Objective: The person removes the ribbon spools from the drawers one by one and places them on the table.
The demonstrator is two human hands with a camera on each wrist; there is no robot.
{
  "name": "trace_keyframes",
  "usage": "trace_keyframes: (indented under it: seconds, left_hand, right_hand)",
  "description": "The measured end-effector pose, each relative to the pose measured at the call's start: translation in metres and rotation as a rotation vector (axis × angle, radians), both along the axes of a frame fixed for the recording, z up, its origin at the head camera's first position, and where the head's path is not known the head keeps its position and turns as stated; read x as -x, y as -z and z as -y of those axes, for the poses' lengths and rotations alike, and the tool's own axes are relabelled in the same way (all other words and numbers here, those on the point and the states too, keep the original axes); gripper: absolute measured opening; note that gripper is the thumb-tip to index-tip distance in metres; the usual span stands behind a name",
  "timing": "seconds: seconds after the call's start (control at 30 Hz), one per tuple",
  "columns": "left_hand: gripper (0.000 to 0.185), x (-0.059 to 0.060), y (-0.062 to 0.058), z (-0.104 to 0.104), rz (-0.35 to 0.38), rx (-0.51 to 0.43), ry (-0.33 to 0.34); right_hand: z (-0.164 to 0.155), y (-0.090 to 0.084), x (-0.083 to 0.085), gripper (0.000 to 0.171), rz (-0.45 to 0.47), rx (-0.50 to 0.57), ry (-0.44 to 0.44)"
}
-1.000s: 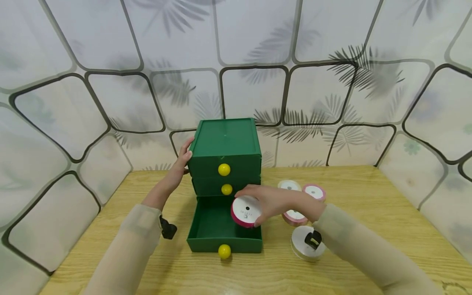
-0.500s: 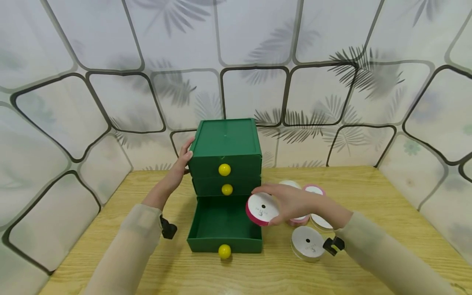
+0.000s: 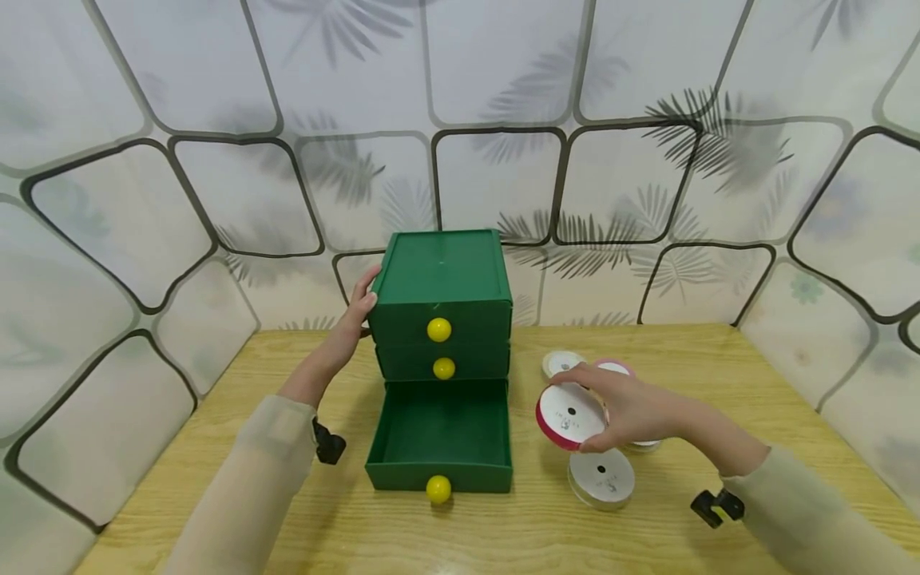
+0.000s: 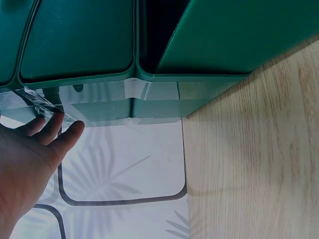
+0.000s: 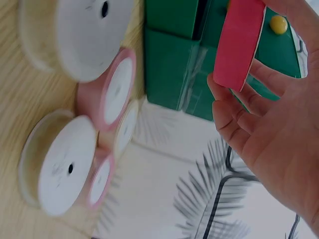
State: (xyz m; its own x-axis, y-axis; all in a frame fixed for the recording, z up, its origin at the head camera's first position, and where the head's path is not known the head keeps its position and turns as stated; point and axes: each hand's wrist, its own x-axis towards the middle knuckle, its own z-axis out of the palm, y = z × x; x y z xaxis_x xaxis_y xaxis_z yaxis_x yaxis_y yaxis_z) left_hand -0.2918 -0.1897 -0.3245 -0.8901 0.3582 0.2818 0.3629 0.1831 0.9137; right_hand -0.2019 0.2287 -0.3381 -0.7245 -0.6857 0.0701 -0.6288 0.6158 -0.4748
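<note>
Near the middle of the table stands a green drawer unit [image 3: 442,267] with yellow round knobs. Its bottom drawer [image 3: 440,427] is pulled out, with nothing seen inside. My left hand [image 3: 339,339] rests against the unit's left side, fingers extended; in the left wrist view the fingertips [image 4: 74,130] are by its clear-taped edge. To the right of the drawer, my right hand [image 3: 636,407] holds a ribbon spool [image 3: 568,415] between thumb and fingers, above the other spools. That spool has a white face, and its ribbon [image 5: 237,50] looks deep pink-red.
A white-faced spool [image 3: 602,479] lies in front, below my right hand. Behind the hand are a pale spool [image 3: 559,361] and a pink-rimmed spool [image 3: 616,366]. The right wrist view also shows a dusty-pink ribbon spool [image 5: 119,92]. A patterned backdrop [image 3: 496,184] surrounds the table.
My right hand has lifted the pink-red ribbon spool out from over the open drawer and carried it right, towards the other spools. My left hand has stayed on the unit.
</note>
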Motion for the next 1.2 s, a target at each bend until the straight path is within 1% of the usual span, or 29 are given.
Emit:
trace_keyframes:
  seconds: [0.3, 0.5, 0.63, 0.77, 0.87, 1.03, 1.2]
  left_hand:
    - [0.065, -0.002, 0.001, 0.001, 0.001, -0.004, 0.002]
    - [0.067, -0.001, 0.001, 0.0, -0.009, -0.004, -0.002]
    - [0.069, 0.0, 0.0, 0.0, -0.01, -0.005, -0.006]
    - [0.069, 0.0, -0.001, 0.0, -0.012, -0.007, -0.004]
    - [0.069, 0.0, 0.0, 0.0, -0.016, -0.005, -0.003]
    - [0.068, 0.0, 0.0, 0.0, -0.015, -0.004, 0.001]
    - [0.067, 0.0, 0.001, 0.0, -0.015, -0.003, 0.0]
  right_hand:
    - [-0.037, 0.008, -0.013, 0.074, 0.017, 0.102, -0.001]
    - [-0.06, 0.015, -0.025, 0.079, 0.055, 0.114, 0.078]
    - [-0.075, 0.022, -0.031, 0.078, 0.024, 0.124, 0.104]
    - [-0.088, 0.031, -0.036, 0.076, -0.021, 0.107, 0.123]
    - [-0.096, 0.036, -0.039, 0.076, -0.037, 0.086, 0.145]
    - [-0.107, 0.046, -0.04, 0.074, -0.031, 0.043, 0.168]
    - [-0.116, 0.054, -0.04, 0.073, -0.021, 0.026, 0.153]
